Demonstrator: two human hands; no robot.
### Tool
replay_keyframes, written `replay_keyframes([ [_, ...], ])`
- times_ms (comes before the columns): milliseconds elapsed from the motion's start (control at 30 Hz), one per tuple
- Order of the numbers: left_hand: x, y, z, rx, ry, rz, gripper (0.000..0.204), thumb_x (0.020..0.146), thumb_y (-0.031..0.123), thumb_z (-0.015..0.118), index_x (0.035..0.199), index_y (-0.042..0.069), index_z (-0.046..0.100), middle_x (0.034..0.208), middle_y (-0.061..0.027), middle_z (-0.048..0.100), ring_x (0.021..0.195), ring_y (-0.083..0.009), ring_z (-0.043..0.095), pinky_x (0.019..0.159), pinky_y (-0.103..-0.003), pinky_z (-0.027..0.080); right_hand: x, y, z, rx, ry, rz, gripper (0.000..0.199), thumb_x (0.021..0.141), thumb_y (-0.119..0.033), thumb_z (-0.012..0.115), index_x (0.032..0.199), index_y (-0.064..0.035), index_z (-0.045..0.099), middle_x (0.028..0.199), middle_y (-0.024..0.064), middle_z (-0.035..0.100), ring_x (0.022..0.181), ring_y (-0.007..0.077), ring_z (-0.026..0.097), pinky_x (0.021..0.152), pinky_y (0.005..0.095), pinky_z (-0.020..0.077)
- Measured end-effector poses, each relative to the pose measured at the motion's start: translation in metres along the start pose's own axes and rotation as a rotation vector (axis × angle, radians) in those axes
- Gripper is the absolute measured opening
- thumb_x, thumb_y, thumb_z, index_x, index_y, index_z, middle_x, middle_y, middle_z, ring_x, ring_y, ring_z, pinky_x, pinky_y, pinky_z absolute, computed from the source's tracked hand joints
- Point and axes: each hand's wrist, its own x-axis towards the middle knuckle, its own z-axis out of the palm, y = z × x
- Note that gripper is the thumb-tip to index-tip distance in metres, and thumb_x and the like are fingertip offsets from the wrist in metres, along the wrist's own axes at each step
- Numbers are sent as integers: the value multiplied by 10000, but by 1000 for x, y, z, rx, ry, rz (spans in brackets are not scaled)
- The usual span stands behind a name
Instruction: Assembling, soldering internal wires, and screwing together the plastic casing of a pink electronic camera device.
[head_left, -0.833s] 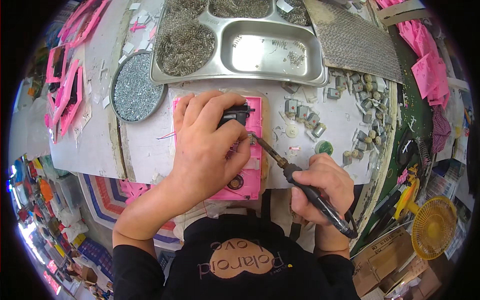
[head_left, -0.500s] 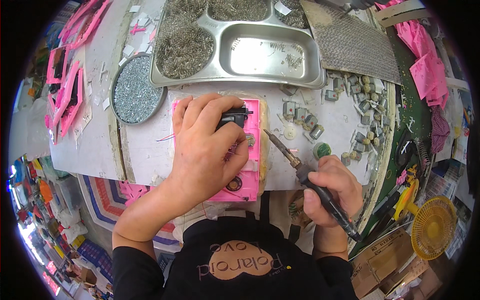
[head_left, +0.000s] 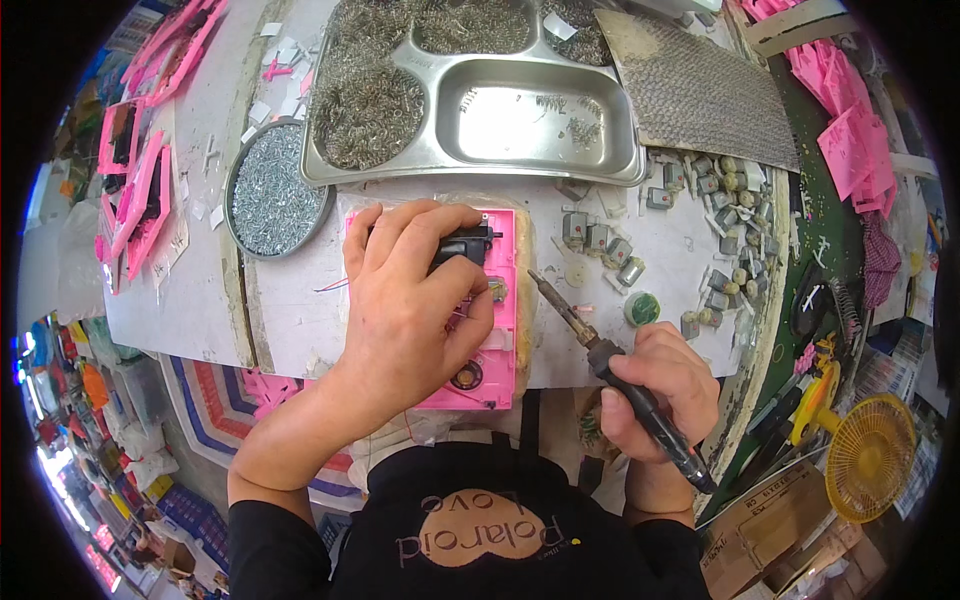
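Seemingly, the pink casing (head_left: 497, 362) is laid on a yellowish pad (head_left: 525, 290) on the worktable (head_left: 300, 310); its plastic could be melted, or nearby fingers burned, if the presumably hot tip were let drift leftward. Its longer axis is set toward and away from the body. It is partly covered by the left hand (head_left: 405, 300), fingers curled; whether anything is pinched cannot be told. Beyond, the soldering iron (head_left: 604, 355) is gripped by the closed right hand (head_left: 672, 385), slanted, tip aimed up-left, clear of the casing.
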Motion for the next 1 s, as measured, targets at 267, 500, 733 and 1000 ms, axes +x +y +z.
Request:
replay_keyframes([
  [267, -1, 1, 0, 18, -1, 11, 168, 708, 105, 801, 825, 96, 680, 1272, -122, 628, 1230, -349, 565, 1126, -575, 300, 2, -1, 1, -22, 22, 1, 246, 772, -12, 767, 1005, -9, 687, 638, 59, 586, 531, 232, 540, 576, 349, 456],
  [500, -20, -14, -24, -79, 178, -13, 306, 720, 116, 830, 976, 37, 681, 1233, -142, 623, 1142, -353, 596, 991, -500, 457, 0, -2, -1, -2, 40, 6, 256, 779, -44, 775, 1013, 1, 683, 643, 70, 587, 531, 232, 531, 576, 349, 446],
  [733, -54, -32, -51, 106, -79, -223, 90, 906, 50, 733, 988, 40, 696, 843, -103, 644, 681, -297, 644, 636, -426, 510, 9, -1, 5, 24, 56, -34, 231, 838, -69, 748, 1031, 9, 650, 630, 64, 553, 535, 212, 481, 586, 360, 428],
  [1000, -24, -27, -39, -571, 154, -272, 105, 902, -7, 737, 1003, -1, 708, 863, -64, 712, 685, -131, 715, 564, -273, 553, 14, -11, 30, 236, 162, 140, 436, 861, -50, 757, 1271, 38, 638, 916, 127, 681, 774, 211, 627, 727, 328, 502],
])
